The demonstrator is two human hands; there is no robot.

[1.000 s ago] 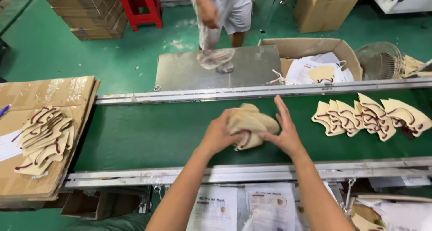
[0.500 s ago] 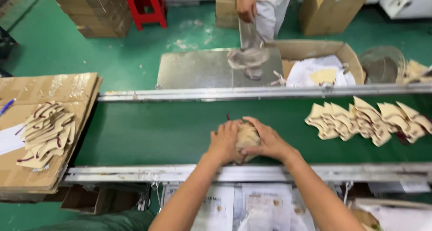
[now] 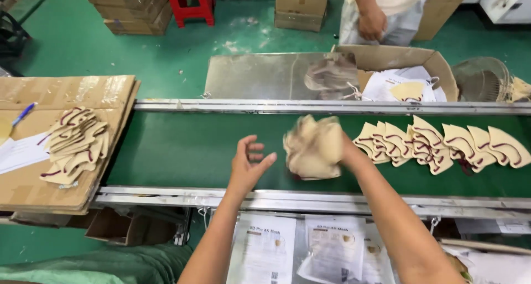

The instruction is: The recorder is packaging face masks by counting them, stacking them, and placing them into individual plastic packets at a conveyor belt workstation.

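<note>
Gripping bundle of tan masks [image 3: 314, 147] in right hand [image 3: 344, 151], held just above green belt [image 3: 182, 148], approx. mid-belt. Left hand [image 3: 247, 163] open, fingers spread, empty, near bundle but apart. Row of overlapping masks [image 3: 442, 144] lying on belt to right. Separate mask pile [image 3: 74, 145] on cardboard [image 3: 61, 96] at left. Co-worker's hand [image 3: 371, 24] beyond belt.

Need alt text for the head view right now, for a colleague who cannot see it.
Over a green conveyor belt, the right hand grips a bundle of tan folded face masks, while the left hand is open and empty beside it. More tan masks lie in a row on the belt to the right, and another pile rests on flattened cardboard at left.
</note>
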